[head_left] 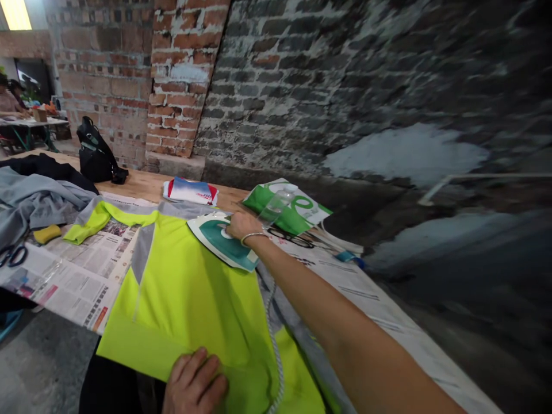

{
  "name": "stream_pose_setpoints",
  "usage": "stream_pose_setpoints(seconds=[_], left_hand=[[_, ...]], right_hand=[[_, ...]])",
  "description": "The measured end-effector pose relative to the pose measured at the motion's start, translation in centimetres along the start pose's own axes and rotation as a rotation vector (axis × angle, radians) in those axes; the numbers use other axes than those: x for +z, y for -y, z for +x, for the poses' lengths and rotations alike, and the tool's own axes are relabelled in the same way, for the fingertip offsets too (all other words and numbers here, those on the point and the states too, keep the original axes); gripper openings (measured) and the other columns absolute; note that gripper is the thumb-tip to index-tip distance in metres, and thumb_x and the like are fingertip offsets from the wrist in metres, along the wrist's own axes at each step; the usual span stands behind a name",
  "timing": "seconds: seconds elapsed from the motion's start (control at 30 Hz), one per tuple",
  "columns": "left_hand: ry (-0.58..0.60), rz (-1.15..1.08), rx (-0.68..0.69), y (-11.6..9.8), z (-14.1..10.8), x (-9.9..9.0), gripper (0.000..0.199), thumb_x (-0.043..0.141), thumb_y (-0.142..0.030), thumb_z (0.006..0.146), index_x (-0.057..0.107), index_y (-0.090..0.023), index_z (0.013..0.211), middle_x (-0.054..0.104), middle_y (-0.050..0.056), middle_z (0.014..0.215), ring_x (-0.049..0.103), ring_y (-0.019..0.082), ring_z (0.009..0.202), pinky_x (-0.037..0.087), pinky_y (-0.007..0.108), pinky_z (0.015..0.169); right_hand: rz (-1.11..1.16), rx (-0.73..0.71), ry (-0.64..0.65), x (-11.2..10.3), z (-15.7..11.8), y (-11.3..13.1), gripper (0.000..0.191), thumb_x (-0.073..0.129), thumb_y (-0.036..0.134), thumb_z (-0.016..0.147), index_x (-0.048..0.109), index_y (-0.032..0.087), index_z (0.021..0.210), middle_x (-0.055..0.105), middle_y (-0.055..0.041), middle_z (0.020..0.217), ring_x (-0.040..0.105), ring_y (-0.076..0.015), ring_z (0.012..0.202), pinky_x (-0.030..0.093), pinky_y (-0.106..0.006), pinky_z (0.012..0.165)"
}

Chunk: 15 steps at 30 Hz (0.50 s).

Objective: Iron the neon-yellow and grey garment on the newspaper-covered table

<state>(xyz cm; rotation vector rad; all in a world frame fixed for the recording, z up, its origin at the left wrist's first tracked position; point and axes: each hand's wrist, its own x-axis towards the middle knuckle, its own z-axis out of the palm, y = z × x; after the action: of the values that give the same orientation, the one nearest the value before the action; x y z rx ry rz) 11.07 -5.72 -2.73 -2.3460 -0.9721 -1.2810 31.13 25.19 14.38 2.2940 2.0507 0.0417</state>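
Observation:
A neon yellow and grey long-sleeved top (185,287) lies spread over newspaper on the table. My right hand (245,225), with a bangle on the wrist, is wrapped round the handle of a teal and white clothes iron (215,244). The iron's soleplate lies on the upper part of the garment; its tip points to the upper left. A braided grey cord (275,345) runs from behind the iron down across the cloth. At the garment's near hem rests my left hand (196,384), fingers slightly bent and lying on the fabric, holding nothing visible.
Scissors (14,256), a yellow sponge (47,233) and grey clothing (43,195) lie at left. Behind stand a black bag (97,152), a folded red, white and blue cloth (190,191) and a green-white bag (297,210) with a clear bottle (276,206). Glasses (291,237) lie right.

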Motion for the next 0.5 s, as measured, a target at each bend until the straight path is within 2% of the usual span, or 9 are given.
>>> stream_pose_setpoints(seconds=[0.07, 0.17, 0.3, 0.43, 0.5], left_hand=[[0.012, -0.015, -0.006, 0.0, 0.0, 0.0, 0.033, 0.039, -0.022, 0.103, 0.07, -0.02, 0.115, 0.071, 0.003, 0.127, 0.042, 0.022, 0.145, 0.053, 0.034, 0.1], [0.023, -0.018, -0.003, 0.0, -0.2, 0.0, 0.036, 0.037, -0.023, 0.103, 0.069, -0.02, 0.117, 0.069, 0.004, 0.13, 0.041, 0.022, 0.145, 0.051, 0.034, 0.103], [0.026, 0.019, 0.019, 0.2, -0.5, 0.0, 0.036, 0.038, -0.024, 0.102, 0.07, -0.023, 0.119, 0.067, 0.003, 0.133, 0.046, 0.021, 0.142, 0.051, 0.033, 0.103], [0.007, 0.068, 0.04, 0.6, -0.3, 0.0, 0.037, 0.037, -0.024, 0.102, 0.071, -0.024, 0.115, 0.07, 0.001, 0.129, 0.055, 0.019, 0.133, 0.053, 0.03, 0.098], [-0.03, 0.106, 0.08, 0.8, -0.3, 0.5, 0.035, 0.038, -0.026, 0.103, 0.072, -0.025, 0.112, 0.072, 0.0, 0.125, 0.06, 0.018, 0.128, 0.053, 0.029, 0.098]], right_hand=[[-0.004, -0.025, 0.013, -0.1, -0.7, -0.1, 0.043, 0.06, 0.023, 0.086, 0.07, 0.008, 0.126, 0.068, -0.0241, 0.125, 0.066, -0.0311, 0.113, 0.05, -0.033, 0.086], [-0.005, -0.128, 0.047, -0.5, -3.2, -0.3, 0.038, 0.063, 0.026, 0.084, 0.073, 0.014, 0.119, 0.073, -0.0176, 0.115, 0.068, -0.0263, 0.105, 0.048, -0.028, 0.079], [0.003, -0.303, 0.108, -0.6, -8.6, -0.3, 0.02, 0.066, 0.028, 0.084, 0.075, 0.019, 0.099, 0.076, -0.0096, 0.098, 0.07, -0.0208, 0.09, 0.042, -0.024, 0.068], [0.003, -0.5, 0.151, -0.3, -14.4, 0.0, 0.015, 0.066, 0.029, 0.084, 0.072, 0.021, 0.094, 0.076, -0.0073, 0.09, 0.069, -0.0211, 0.087, 0.036, -0.026, 0.066], [-0.002, -0.539, 0.154, -0.2, -16.3, 0.1, 0.014, 0.066, 0.029, 0.084, 0.072, 0.021, 0.093, 0.076, -0.0073, 0.089, 0.069, -0.0225, 0.088, 0.034, -0.027, 0.067]])
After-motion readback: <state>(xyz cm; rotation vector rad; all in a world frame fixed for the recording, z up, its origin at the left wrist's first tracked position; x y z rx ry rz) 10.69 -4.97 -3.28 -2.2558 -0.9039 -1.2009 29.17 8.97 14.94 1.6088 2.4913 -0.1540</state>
